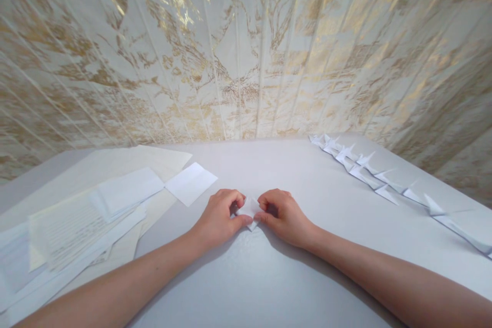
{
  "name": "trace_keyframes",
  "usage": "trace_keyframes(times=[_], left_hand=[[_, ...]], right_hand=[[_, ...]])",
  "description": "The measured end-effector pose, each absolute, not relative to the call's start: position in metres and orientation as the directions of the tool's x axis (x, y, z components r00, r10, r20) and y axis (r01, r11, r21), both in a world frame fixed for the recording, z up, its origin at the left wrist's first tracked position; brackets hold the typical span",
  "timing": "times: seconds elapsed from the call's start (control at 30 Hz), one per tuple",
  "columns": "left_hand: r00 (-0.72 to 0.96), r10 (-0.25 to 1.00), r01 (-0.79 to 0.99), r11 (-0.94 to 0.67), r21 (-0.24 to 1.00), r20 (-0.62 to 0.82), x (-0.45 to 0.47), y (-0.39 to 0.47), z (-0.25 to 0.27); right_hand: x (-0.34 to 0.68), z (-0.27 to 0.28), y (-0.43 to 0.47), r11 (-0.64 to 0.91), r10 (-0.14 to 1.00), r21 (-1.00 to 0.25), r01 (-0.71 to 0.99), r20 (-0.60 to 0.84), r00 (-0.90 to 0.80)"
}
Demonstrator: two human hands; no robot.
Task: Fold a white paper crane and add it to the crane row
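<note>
A small folded piece of white paper (250,207), roughly diamond-shaped, is held between my two hands near the middle of the table. My left hand (220,216) pinches its left side between thumb and curled fingers. On the opposite side my right hand (285,217) grips it the same way, thumb near the lower point. Fingers hide both side edges of the paper. Just beyond my left hand lies a flat white paper square (191,183).
Several folded paper cranes (359,166) stand in rows along the table's right side. Loose sheets, including a lined page (77,233) and a stack of white paper (130,189), overlap at left. A gold-patterned wall covering (238,61) rises behind the white table (261,159).
</note>
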State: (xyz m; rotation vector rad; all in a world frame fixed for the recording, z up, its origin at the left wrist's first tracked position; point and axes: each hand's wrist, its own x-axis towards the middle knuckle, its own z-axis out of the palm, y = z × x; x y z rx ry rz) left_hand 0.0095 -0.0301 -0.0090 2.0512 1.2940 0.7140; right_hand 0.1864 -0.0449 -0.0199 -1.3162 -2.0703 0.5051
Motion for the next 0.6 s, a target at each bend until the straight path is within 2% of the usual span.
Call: trace_keyframes(times=[0.1,0.2,0.37,0.43,0.5,0.6], left_hand=[[0.356,0.931,0.458,-0.246,0.854,0.078,0.0086,-0.0320,-0.0114],[0.337,0.937,0.273,-0.190,0.943,0.091,0.0085,-0.0327,-0.0130],[0.247,0.946,0.084,-0.235,0.968,0.209,0.0110,-0.0340,-0.0103],[0.229,0.949,0.022,-0.226,0.974,0.215,0.0123,-0.0347,-0.0085],[0.253,0.951,0.011,-0.185,0.983,0.176,0.0131,-0.0353,-0.0072],[0.340,0.937,0.109,-0.125,0.986,0.081,0.0129,-0.0358,-0.0066]], right_hand=[[0.1867,-0.0208,-0.0468,0.486,0.873,-0.640,0.596,0.396,-0.286],[0.1867,-0.0215,-0.0493,0.582,0.812,-0.650,0.489,0.504,-0.295],[0.1855,-0.0204,-0.0504,0.663,0.740,-0.640,0.388,0.638,-0.214],[0.1852,-0.0197,-0.0495,0.674,0.728,-0.643,0.364,0.661,-0.181],[0.1854,-0.0197,-0.0480,0.676,0.728,-0.656,0.335,0.665,-0.168],[0.1858,-0.0210,-0.0450,0.650,0.756,-0.708,0.276,0.640,-0.140]])
